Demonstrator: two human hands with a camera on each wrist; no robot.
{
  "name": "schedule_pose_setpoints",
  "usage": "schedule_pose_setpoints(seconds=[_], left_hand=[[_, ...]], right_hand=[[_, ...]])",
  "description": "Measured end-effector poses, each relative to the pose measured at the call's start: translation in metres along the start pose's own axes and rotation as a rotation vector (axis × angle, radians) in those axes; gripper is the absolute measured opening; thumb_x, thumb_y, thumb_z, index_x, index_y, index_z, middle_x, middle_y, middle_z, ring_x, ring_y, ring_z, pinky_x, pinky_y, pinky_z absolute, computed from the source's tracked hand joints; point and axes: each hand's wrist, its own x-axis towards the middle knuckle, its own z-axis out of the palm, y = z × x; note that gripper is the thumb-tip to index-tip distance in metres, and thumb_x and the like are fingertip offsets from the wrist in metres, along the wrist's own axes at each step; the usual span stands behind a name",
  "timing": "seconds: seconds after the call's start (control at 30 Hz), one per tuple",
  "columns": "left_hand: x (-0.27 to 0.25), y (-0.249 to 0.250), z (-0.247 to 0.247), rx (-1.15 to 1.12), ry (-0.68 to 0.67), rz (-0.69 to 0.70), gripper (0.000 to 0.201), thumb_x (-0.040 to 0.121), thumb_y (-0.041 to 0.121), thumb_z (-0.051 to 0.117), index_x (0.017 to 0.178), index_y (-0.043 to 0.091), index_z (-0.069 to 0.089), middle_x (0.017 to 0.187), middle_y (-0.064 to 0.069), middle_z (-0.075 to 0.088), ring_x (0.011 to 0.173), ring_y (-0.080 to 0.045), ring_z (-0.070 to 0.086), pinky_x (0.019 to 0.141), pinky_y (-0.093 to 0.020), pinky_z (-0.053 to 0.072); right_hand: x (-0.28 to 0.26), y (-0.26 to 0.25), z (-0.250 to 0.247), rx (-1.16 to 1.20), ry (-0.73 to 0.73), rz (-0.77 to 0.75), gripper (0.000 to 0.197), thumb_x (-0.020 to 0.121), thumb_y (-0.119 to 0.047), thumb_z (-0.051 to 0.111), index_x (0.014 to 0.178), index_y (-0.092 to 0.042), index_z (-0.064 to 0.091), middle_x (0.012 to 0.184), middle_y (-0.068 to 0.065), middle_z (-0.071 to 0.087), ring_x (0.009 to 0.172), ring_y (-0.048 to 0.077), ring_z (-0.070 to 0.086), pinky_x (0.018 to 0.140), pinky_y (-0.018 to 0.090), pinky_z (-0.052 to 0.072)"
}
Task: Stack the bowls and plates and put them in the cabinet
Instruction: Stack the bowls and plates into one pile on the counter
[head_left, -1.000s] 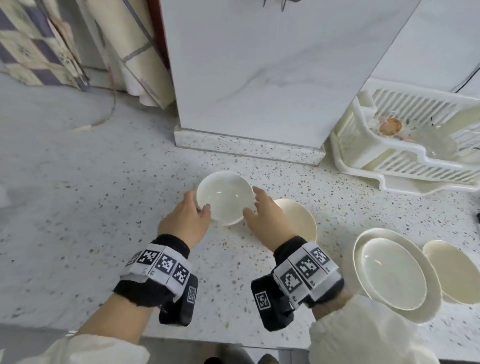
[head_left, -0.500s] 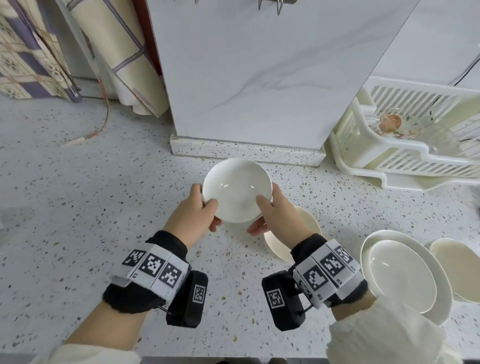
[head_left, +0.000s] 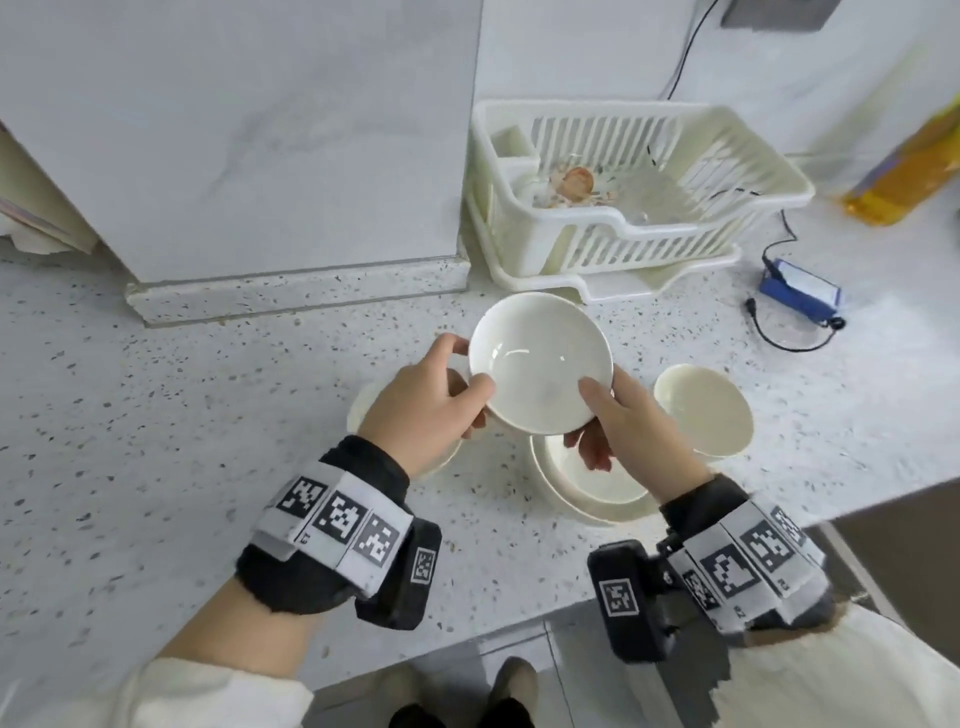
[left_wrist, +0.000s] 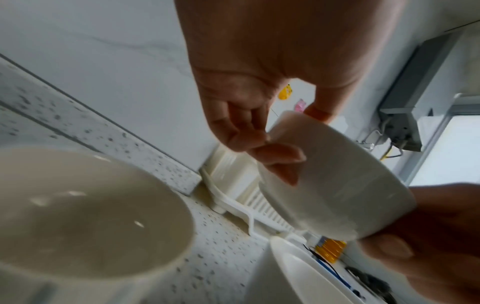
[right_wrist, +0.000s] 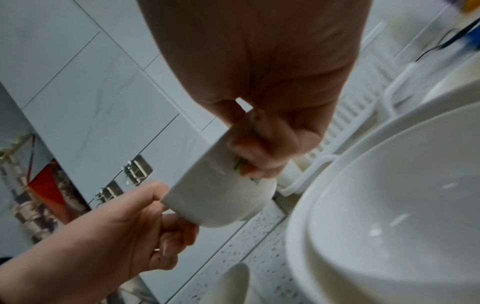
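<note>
Head view, centre of frame: white bowl (head_left: 540, 364) held clear of the speckled countertop (head_left: 182, 415), opening up, tilted slightly toward the camera. Left hand (head_left: 426, 410) grasps its left rim, thumb over the inside edge, fingers curled beneath; left wrist view confirms fingertips (left_wrist: 275, 158) pressed on the outer wall of the bowl (left_wrist: 337, 191) and thumb at the rim. Right hand (head_left: 623, 431) grasps the right rim the same way, thumb on the inner edge, fingers under the base; right wrist view shows those fingers wrapped against the bowl's (right_wrist: 223, 189) side, with the other hand (right_wrist: 124, 242) gripping from lower left. Under the held bowl, just below frame centre, two stacked plates (head_left: 587, 493) lie on the counter, smaller nested in larger, partly hidden by the right hand. A cream bowl (head_left: 704, 410) sits on the counter right of centre, near the plates but apart. Another cream dish (head_left: 358, 410) peeks out from behind the left hand, left of centre; mostly covered, shape unclear. Upper right of centre: white slatted dish rack (head_left: 623, 197) on its tray, something glassy and an orange-brown item inside, too blurred to name. Right edge: blue device (head_left: 800, 291) with a black cable, and a yellow package (head_left: 904, 171) in the upper right corner. Upper left: marble-patterned panel (head_left: 249, 130) rising from the counter.
</note>
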Motion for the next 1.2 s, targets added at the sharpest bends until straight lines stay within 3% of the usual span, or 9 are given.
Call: schedule_pose_setpoints(seconds=[0.17, 0.27, 0.4, 0.53, 0.63, 0.83, 1.0, 1.07, 1.2], left_hand=[[0.009, 0.024, 0.055, 0.113, -0.071, 0.03, 0.033, 0.088, 0.032, 0.045, 0.119, 0.021, 0.044, 0.078, -0.001, 0.074, 0.073, -0.021, 0.066, 0.075, -0.039, 0.055], [0.011, 0.027, 0.078, 0.218, -0.091, 0.008, 0.036, 0.089, 0.03, 0.04, 0.122, 0.018, 0.041, 0.084, -0.004, 0.072, 0.079, -0.024, 0.064, 0.068, -0.036, 0.051], [0.011, 0.02, 0.093, 0.359, -0.119, -0.045, 0.027, 0.089, 0.029, 0.035, 0.109, 0.014, 0.046, 0.084, -0.007, 0.069, 0.075, -0.026, 0.061, 0.065, -0.037, 0.049], [0.01, 0.016, 0.099, 0.474, -0.122, -0.073, 0.022, 0.09, 0.028, 0.035, 0.096, 0.011, 0.048, 0.066, 0.0, 0.051, 0.062, -0.019, 0.048, 0.052, -0.029, 0.034], [0.011, 0.014, 0.102, 0.504, -0.148, -0.102, 0.028, 0.09, 0.03, 0.035, 0.099, 0.009, 0.051, 0.066, 0.0, 0.049, 0.067, -0.022, 0.05, 0.055, -0.03, 0.035], [0.016, 0.013, 0.104, 0.567, -0.162, -0.126, 0.028, 0.09, 0.029, 0.032, 0.095, 0.008, 0.05, 0.062, -0.001, 0.047, 0.058, -0.018, 0.045, 0.05, -0.028, 0.032], [0.016, 0.014, 0.104, 0.587, -0.184, -0.144, 0.026, 0.09, 0.028, 0.032, 0.099, 0.011, 0.048, 0.063, -0.001, 0.047, 0.058, -0.017, 0.045, 0.052, -0.028, 0.034], [0.015, 0.014, 0.104, 0.58, -0.18, -0.146, 0.027, 0.09, 0.028, 0.032, 0.099, 0.01, 0.049, 0.064, -0.002, 0.048, 0.06, -0.02, 0.047, 0.054, -0.029, 0.035], [0.011, 0.016, 0.104, 0.573, -0.143, -0.132, 0.032, 0.092, 0.031, 0.032, 0.103, 0.008, 0.05, 0.074, -0.007, 0.057, 0.071, -0.027, 0.055, 0.063, -0.032, 0.041]], right_hand=[[-0.012, 0.034, -0.045, 0.03, 0.105, 0.078, 0.023, 0.095, -0.015, 0.035, 0.112, -0.008, 0.047, 0.052, 0.005, 0.049, 0.032, 0.005, 0.037, 0.034, 0.013, 0.031], [-0.013, 0.049, -0.056, 0.02, 0.109, 0.117, 0.021, 0.092, -0.012, 0.035, 0.108, -0.004, 0.048, 0.051, 0.005, 0.049, 0.026, 0.001, 0.036, 0.032, 0.012, 0.03], [-0.011, 0.062, -0.059, -0.009, 0.057, 0.162, 0.023, 0.092, -0.01, 0.035, 0.111, -0.003, 0.046, 0.052, 0.006, 0.049, 0.023, 0.001, 0.038, 0.03, 0.011, 0.031], [-0.008, 0.069, -0.056, -0.021, -0.004, 0.205, 0.038, 0.092, -0.005, 0.033, 0.13, -0.005, 0.038, 0.055, 0.008, 0.047, 0.02, 0.0, 0.038, 0.027, 0.01, 0.028], [-0.003, 0.073, -0.055, -0.025, -0.025, 0.238, 0.041, 0.091, -0.004, 0.032, 0.132, -0.003, 0.036, 0.054, 0.009, 0.046, 0.017, 0.002, 0.035, 0.026, 0.009, 0.026], [0.004, 0.079, -0.057, -0.105, -0.047, 0.234, 0.031, 0.088, -0.007, 0.034, 0.116, 0.0, 0.045, 0.047, 0.007, 0.05, 0.019, 0.007, 0.032, 0.028, 0.011, 0.027], [0.002, 0.083, -0.057, -0.111, -0.066, 0.179, 0.021, 0.089, -0.009, 0.035, 0.108, -0.013, 0.042, 0.045, 0.005, 0.052, 0.02, 0.008, 0.036, 0.028, 0.014, 0.028], [0.0, 0.082, -0.059, -0.085, -0.069, 0.158, 0.014, 0.091, -0.014, 0.036, 0.104, -0.012, 0.043, 0.047, 0.006, 0.052, 0.02, 0.008, 0.037, 0.027, 0.014, 0.029], [-0.004, 0.082, -0.074, -0.006, 0.096, 0.105, 0.026, 0.095, -0.022, 0.037, 0.117, -0.014, 0.048, 0.052, 0.003, 0.053, 0.029, 0.007, 0.04, 0.031, 0.015, 0.032]])
